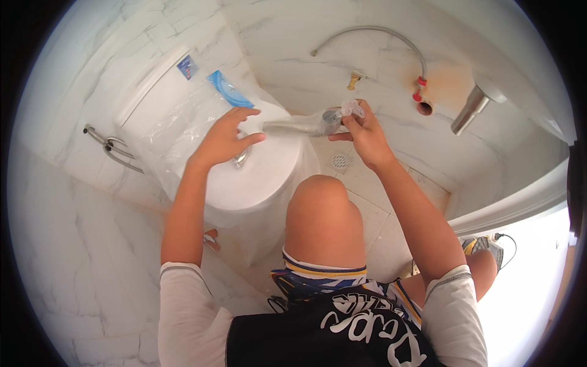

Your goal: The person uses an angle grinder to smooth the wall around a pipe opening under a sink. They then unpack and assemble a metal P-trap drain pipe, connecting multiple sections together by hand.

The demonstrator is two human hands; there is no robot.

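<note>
My right hand pinches the bunched end of a clear plastic bag with a long silvery tube inside; a dark grey part shows at the end close to those fingers. Across from it, my left hand is open, thumb and fingers spread near the tube's other end. Both hands are above a white toilet lid. A small chrome fitting lies on the lid just below my left hand, partly covered by it. What exactly the bagged tube is cannot be made out.
Clear plastic film drapes the toilet, with a blue packet on top. Along the wall are a braided hose with a red valve, a brass tap fitting, an open pipe end and a metal drainpipe. A floor drain sits beyond my knee.
</note>
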